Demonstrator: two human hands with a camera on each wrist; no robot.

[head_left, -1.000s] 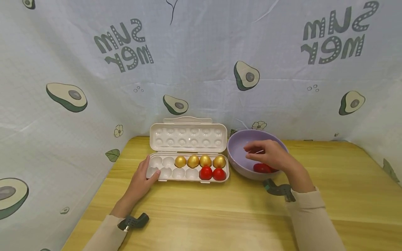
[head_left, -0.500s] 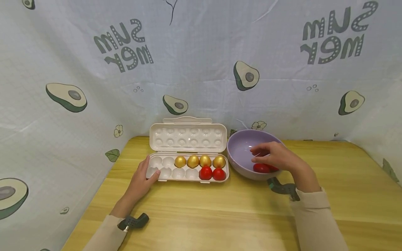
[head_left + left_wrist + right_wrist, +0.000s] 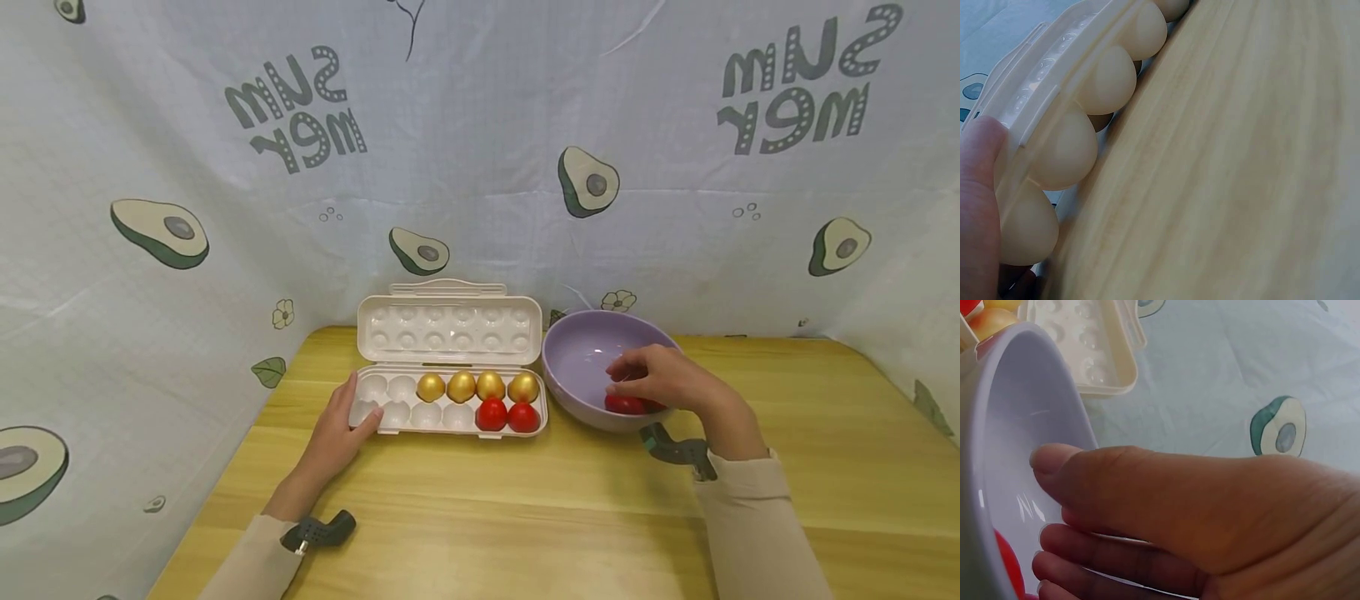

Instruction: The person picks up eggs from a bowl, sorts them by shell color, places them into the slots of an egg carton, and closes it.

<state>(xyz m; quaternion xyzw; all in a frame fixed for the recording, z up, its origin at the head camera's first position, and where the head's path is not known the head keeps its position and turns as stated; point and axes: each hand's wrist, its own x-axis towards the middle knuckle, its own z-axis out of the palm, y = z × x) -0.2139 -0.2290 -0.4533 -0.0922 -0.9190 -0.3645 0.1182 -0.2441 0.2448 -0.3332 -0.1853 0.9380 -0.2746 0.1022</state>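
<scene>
A cream plastic egg box (image 3: 427,414) lies with its lid (image 3: 450,327) folded back. Several gold eggs (image 3: 461,386) fill the right part of its back row, and two red eggs (image 3: 492,414) sit at the right of the front row. My left hand (image 3: 330,435) grips the box's left end, thumb over the front rim. To the right stands a lilac bowl (image 3: 573,367) with red eggs (image 3: 624,404) inside. Over these reaches my right hand (image 3: 667,382), its thumb (image 3: 1054,459) and fingers apart with nothing between them. Part of the eggs is hidden under it.
A wooden table (image 3: 465,508) carries both containers, which stand side by side. Right behind them hangs a pale curtain (image 3: 495,167) printed with avocados. Dark wrist cameras (image 3: 318,530) are strapped to both wrists.
My right hand has shifted slightly right and lowered into the bowl toward the red eggs. My left hand and the egg box have stayed in place.
</scene>
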